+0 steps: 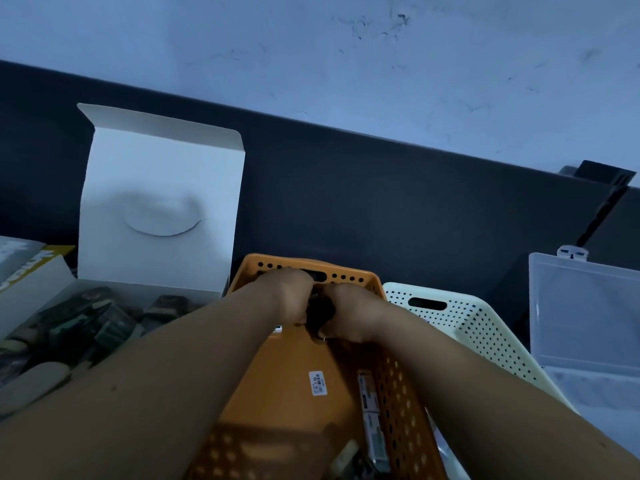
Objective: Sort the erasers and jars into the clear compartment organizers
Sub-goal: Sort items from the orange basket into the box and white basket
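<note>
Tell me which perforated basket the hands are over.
The orange basket, left of the cream basket; left hand and right hand grip a dark object above its far end.

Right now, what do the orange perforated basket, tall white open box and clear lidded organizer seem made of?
Orange perforated basket: likely moulded plastic, matte, even round holes. Tall white open box: thin card, matte, folded top flap. Clear lidded organizer: probably hard plastic, frosted-translucent, moulded clasp.

A small dark item [322, 311], unidentifiable, is held mid-frame; the clear compartment organizer [585, 317] lies open at right, lid raised.
</note>
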Available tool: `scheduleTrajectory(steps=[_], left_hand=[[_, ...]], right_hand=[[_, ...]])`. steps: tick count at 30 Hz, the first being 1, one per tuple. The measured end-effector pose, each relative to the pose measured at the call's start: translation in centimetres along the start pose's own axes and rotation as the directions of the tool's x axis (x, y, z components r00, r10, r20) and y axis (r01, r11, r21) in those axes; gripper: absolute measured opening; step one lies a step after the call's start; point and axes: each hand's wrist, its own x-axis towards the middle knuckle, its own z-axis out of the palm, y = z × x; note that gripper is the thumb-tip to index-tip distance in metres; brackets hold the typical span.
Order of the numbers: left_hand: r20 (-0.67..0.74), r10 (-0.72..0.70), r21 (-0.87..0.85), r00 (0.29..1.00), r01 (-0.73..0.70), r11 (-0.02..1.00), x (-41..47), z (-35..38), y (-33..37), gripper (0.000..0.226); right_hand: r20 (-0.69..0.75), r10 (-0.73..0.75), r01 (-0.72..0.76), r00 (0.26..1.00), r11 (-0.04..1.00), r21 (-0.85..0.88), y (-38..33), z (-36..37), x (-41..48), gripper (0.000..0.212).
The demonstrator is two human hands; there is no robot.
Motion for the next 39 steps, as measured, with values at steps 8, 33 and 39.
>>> scheduleTrajectory(steps=[8,33,39], left_hand=[[-0.067,0.026,-0.219,0.997,-0.04,0.975,-2.3,-2.1,0.0,0.015],[-0.287,-0.397,-0.577,0.872,0.174,0.798,-21.4,-5.6,-14.3,0.023],[-0.299,-0.37,-0.544,0.88,0.161,0.823,-20.8,-5.6,-14.0,0.027]], right_hand=[[-0.058,-0.066,0.076,0.996,0.976,0.202,0.4,-1.7,-1.3,0.039],[-0.087,-0.357,0.366,0.93,0.89,0.271,-17.4,-1.5,-1.0,0.052],[-0.156,-0.344,0.377,0.926,0.853,0.359,-16.0,-1.3,-1.2,0.037]])
